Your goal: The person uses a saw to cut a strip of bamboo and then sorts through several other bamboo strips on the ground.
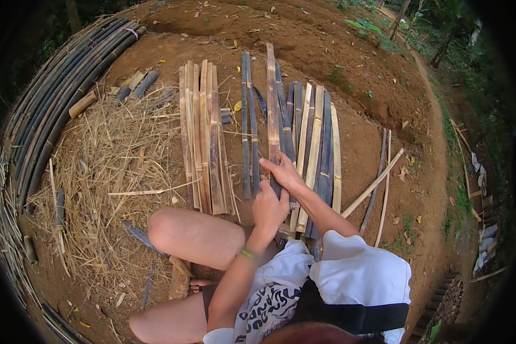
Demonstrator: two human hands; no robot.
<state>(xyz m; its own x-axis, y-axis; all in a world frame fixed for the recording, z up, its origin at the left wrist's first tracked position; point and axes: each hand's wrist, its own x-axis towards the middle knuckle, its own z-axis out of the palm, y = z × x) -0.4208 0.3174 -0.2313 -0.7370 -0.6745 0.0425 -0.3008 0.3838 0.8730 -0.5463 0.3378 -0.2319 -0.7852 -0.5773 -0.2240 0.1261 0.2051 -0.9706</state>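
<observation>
A long split bamboo strip point(272, 109), tan with darker patches, points away from me, its far end above the other strips. My right hand point(286, 174) grips it partway down, fingers across its face. Closer to my body, my left hand point(269, 207) is closed around its near part, which the fingers mostly hide. Under and right of the held strip lies a row of dark and pale bamboo strips point(311, 150). To the left are two narrow dark strips point(249, 123) and a bundle of pale brown strips point(205, 137).
Straw-like shavings point(114, 149) cover the ground at left, beside a stack of long dark bamboo poles point(69, 94). A dark blade-like tool point(141, 236) lies near my knee. Loose sticks point(378, 180) lie at right. A dirt bank point(304, 28) rises beyond.
</observation>
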